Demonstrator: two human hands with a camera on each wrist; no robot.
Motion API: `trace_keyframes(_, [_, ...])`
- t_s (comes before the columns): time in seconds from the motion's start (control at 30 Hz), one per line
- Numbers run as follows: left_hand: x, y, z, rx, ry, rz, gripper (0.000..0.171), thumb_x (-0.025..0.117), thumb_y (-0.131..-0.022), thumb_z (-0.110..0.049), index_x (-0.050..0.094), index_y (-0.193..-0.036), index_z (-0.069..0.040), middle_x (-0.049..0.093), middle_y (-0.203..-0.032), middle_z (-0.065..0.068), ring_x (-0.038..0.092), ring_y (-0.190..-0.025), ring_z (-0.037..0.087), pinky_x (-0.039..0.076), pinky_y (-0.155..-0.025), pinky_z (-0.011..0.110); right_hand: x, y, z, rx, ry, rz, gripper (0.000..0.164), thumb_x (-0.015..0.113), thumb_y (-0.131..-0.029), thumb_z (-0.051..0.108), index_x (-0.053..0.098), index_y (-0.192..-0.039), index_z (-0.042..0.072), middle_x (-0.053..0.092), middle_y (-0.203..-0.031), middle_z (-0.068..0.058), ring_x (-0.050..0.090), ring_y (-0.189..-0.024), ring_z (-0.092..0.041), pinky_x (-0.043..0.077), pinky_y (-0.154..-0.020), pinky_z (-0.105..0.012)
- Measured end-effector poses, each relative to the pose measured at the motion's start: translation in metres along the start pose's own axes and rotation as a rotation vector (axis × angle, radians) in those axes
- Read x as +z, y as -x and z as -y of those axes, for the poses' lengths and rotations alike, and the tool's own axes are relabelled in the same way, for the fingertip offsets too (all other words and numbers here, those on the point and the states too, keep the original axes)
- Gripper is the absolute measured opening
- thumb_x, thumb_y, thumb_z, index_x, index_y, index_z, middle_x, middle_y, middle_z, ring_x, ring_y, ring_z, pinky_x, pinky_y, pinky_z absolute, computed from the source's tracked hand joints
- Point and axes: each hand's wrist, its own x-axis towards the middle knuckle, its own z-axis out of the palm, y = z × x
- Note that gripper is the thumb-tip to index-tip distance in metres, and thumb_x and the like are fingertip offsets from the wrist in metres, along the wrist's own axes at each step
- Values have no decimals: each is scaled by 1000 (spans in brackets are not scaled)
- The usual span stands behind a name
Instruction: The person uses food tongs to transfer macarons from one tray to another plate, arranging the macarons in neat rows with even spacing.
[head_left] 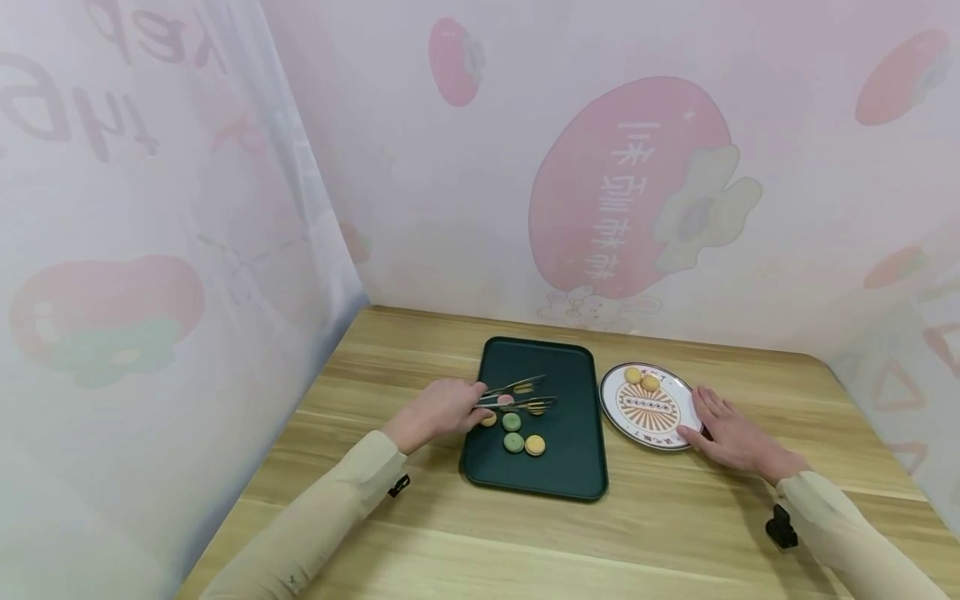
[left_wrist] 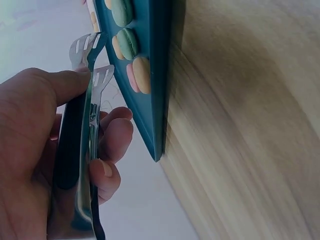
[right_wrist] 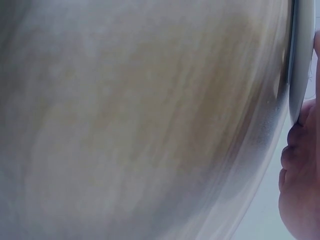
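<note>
My left hand [head_left: 446, 410] grips a pair of metal tongs [left_wrist: 82, 125], thumb on one arm and fingers curled round the other. The slotted tips of the tongs stand apart over the dark green tray [head_left: 558, 475]. Below and beside them on the tray lie several macarons: a pink one [head_left: 506, 401], a green macaron [head_left: 512, 422] with another just in front, and a yellow macaron [head_left: 535, 445]. My right hand [head_left: 738, 435] rests at the right rim of a round patterned plate [head_left: 611, 400], thumb and fingers spread along the edge. Two yellow macarons [head_left: 641, 379] sit near the plate's far rim.
The wooden table [head_left: 480, 542] carries the tray at the middle and the plate just to its right. A pale curtain [head_left: 187, 333] hangs along the left side, and a printed backdrop [head_left: 480, 208] rises behind the far edge.
</note>
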Motion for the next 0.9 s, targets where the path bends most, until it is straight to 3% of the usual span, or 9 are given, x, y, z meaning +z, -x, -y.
trace_keyframes(0.4, [0,9,2,21,21,38,32,58,-98,-41,63,-104,-10,55,-75,-3,48,-59,10,40,-53,26,1,-1,-1,1,12,1,88,48,-99,51,19,-149,-16,14,-157,-36,17,-145,-52,19,-113,-63])
trace_keyframes(0.9, [10,3,4,4,41,74,29,55,-100,-40,63,-104,-13,53,-70,-5,48,-56,9,39,-51,24,1,-2,-2,7,36,8,89,48,-99,53,21,-148,-16,16,-156,-36,19,-145,-52,21,-113,-62])
